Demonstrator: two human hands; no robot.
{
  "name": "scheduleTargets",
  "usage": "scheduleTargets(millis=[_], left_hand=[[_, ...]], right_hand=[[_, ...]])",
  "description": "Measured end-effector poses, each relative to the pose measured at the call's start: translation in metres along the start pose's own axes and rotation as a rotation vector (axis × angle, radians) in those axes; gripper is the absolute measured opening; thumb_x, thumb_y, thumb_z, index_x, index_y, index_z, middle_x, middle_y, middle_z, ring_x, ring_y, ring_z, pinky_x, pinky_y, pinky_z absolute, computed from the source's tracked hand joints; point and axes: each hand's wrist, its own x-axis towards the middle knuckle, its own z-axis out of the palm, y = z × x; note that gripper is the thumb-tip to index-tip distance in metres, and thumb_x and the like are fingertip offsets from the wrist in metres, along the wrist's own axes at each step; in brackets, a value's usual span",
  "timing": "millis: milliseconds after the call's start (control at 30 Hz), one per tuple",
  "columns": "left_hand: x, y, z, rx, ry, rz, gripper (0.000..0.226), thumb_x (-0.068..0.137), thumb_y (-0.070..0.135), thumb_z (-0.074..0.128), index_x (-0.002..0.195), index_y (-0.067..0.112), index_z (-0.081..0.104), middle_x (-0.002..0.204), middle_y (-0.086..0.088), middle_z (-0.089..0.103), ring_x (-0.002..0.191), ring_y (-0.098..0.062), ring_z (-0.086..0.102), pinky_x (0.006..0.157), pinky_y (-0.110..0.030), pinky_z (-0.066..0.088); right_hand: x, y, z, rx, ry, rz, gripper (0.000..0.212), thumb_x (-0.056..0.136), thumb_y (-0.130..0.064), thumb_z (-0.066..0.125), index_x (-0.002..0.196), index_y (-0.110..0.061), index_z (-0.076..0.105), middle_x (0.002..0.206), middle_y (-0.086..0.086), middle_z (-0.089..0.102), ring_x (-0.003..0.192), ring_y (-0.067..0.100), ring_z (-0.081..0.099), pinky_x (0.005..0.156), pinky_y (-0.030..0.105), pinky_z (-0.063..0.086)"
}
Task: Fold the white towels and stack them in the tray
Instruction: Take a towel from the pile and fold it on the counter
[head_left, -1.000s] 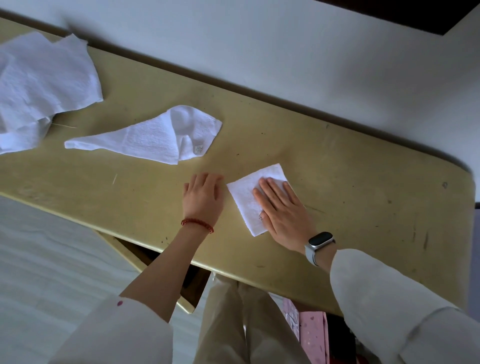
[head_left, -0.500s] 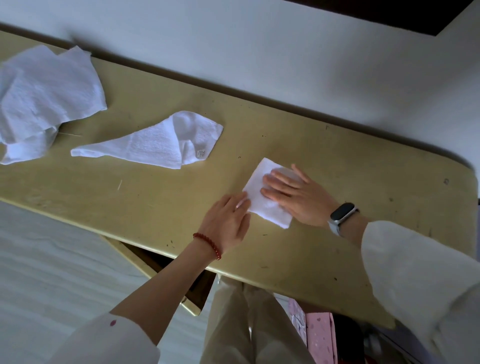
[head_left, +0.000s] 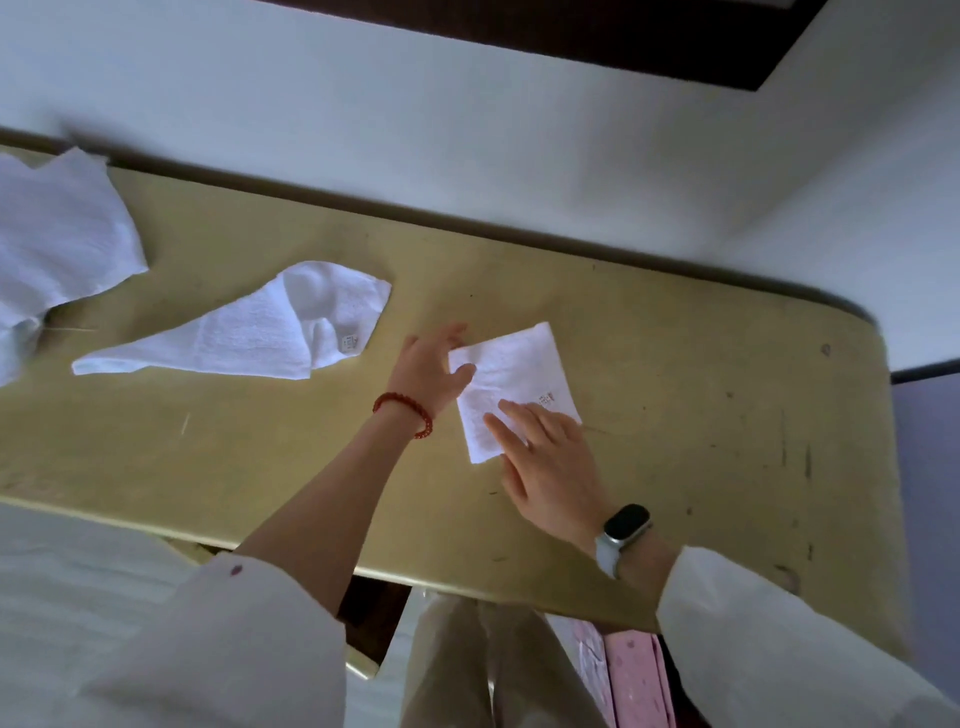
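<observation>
A small folded white towel (head_left: 511, 374) lies flat on the yellowish table (head_left: 701, 415), a red mark on its near right corner. My left hand (head_left: 434, 366), with a red bead bracelet, touches the towel's left edge with thumb and fingertips. My right hand (head_left: 545, 467), watch on the wrist, rests its spread fingers on the towel's near part. A loosely folded, pointed white towel (head_left: 249, 330) lies to the left. More unfolded white towels (head_left: 57, 244) are piled at the far left. No tray is in view.
A white wall (head_left: 467, 130) runs along the table's far edge. The table's rounded right end (head_left: 878, 364) is close to the folded towel. Below the near edge are my legs and a pink box (head_left: 634, 675). Pale flooring lies at the lower left.
The folded towel has been turned and shifted a little to the right. My left hand moved from the towel's near corner up to its left edge, and my right hand slid toward its near part.
</observation>
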Motion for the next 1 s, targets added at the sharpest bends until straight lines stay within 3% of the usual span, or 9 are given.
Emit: scheduleTargets(millis=[100, 267, 400, 500, 633, 767, 833, 900, 1000], left_hand=[[0.002, 0.002, -0.003, -0.001, -0.023, 0.022, 0.044, 0.083, 0.011, 0.062, 0.126, 0.015, 0.053, 0.111, -0.004, 0.062, 0.100, -0.016, 0.049, 0.100, -0.027, 0.030], [0.002, -0.004, -0.001, 0.126, -0.193, 0.009, 0.045, 0.082, 0.020, 0.063, 0.125, 0.020, 0.051, 0.114, 0.005, 0.059, 0.115, -0.018, 0.047, 0.097, -0.028, 0.036], [-0.010, 0.001, -0.003, 0.121, -0.250, -0.013, 0.051, 0.082, 0.022, 0.063, 0.130, 0.023, 0.044, 0.101, 0.008, 0.047, 0.097, -0.010, 0.045, 0.084, -0.027, 0.039], [-0.017, -0.003, -0.001, 0.078, -0.222, -0.076, 0.040, 0.083, 0.021, 0.063, 0.121, 0.016, 0.050, 0.094, 0.005, 0.050, 0.088, -0.012, 0.048, 0.077, -0.024, 0.038], [-0.019, -0.006, -0.003, 0.081, -0.144, -0.161, 0.018, 0.084, 0.028, 0.061, 0.098, 0.021, 0.053, 0.091, 0.008, 0.057, 0.090, -0.014, 0.056, 0.079, -0.027, 0.044], [-0.023, 0.000, 0.002, 0.224, -0.056, -0.151, 0.020, 0.086, 0.028, 0.056, 0.101, 0.016, 0.054, 0.098, 0.001, 0.063, 0.092, -0.020, 0.058, 0.077, -0.031, 0.045], [-0.027, 0.003, 0.008, 0.206, 0.007, -0.125, 0.024, 0.085, 0.028, 0.058, 0.103, 0.013, 0.053, 0.102, -0.002, 0.060, 0.091, -0.023, 0.058, 0.075, -0.032, 0.046], [-0.032, 0.004, 0.013, 0.197, 0.082, -0.059, 0.026, 0.084, 0.028, 0.060, 0.103, 0.011, 0.053, 0.104, -0.004, 0.056, 0.092, -0.023, 0.056, 0.075, -0.035, 0.047], [-0.034, 0.005, 0.017, 0.207, 0.103, -0.068, 0.026, 0.085, 0.027, 0.059, 0.103, 0.008, 0.055, 0.106, -0.007, 0.054, 0.094, -0.025, 0.053, 0.077, -0.036, 0.046]], right_hand=[[0.001, 0.016, 0.005, 0.028, -0.047, -0.098, 0.044, 0.076, -0.020, 0.039, 0.116, -0.015, 0.057, 0.123, 0.004, 0.057, 0.110, 0.021, 0.048, 0.088, 0.035, 0.041], [0.002, 0.043, -0.002, 0.061, -0.104, -0.234, 0.038, 0.076, -0.016, 0.038, 0.106, -0.015, 0.062, 0.125, 0.003, 0.059, 0.117, 0.023, 0.053, 0.097, 0.043, 0.045], [0.003, 0.064, -0.009, 0.011, -0.058, -0.252, 0.030, 0.080, -0.013, 0.039, 0.093, -0.014, 0.066, 0.120, 0.001, 0.063, 0.117, 0.026, 0.055, 0.104, 0.048, 0.034], [0.002, 0.068, -0.007, -0.001, -0.004, -0.198, 0.027, 0.083, -0.014, 0.040, 0.087, -0.014, 0.066, 0.118, -0.001, 0.064, 0.116, 0.028, 0.056, 0.103, 0.050, 0.028], [-0.003, 0.064, -0.002, 0.036, 0.024, -0.164, 0.023, 0.083, -0.016, 0.040, 0.088, -0.015, 0.063, 0.119, -0.002, 0.064, 0.116, 0.028, 0.056, 0.102, 0.055, 0.037], [-0.003, 0.063, -0.003, 0.035, 0.026, -0.136, 0.022, 0.081, -0.016, 0.038, 0.091, -0.016, 0.058, 0.120, 0.000, 0.063, 0.119, 0.028, 0.052, 0.105, 0.053, 0.033], [-0.008, 0.053, -0.006, 0.093, 0.098, -0.046, 0.020, 0.081, -0.016, 0.040, 0.096, -0.015, 0.052, 0.115, 0.005, 0.064, 0.116, 0.027, 0.052, 0.100, 0.050, 0.040], [-0.016, 0.039, -0.007, 0.148, 0.177, 0.125, 0.019, 0.082, -0.019, 0.044, 0.099, -0.014, 0.051, 0.102, 0.007, 0.063, 0.101, 0.021, 0.052, 0.084, 0.042, 0.047], [-0.019, 0.009, -0.016, 0.449, 0.114, 0.704, 0.018, 0.085, -0.031, 0.056, 0.092, -0.015, 0.051, 0.087, 0.000, 0.057, 0.081, 0.016, 0.050, 0.067, 0.029, 0.041]])
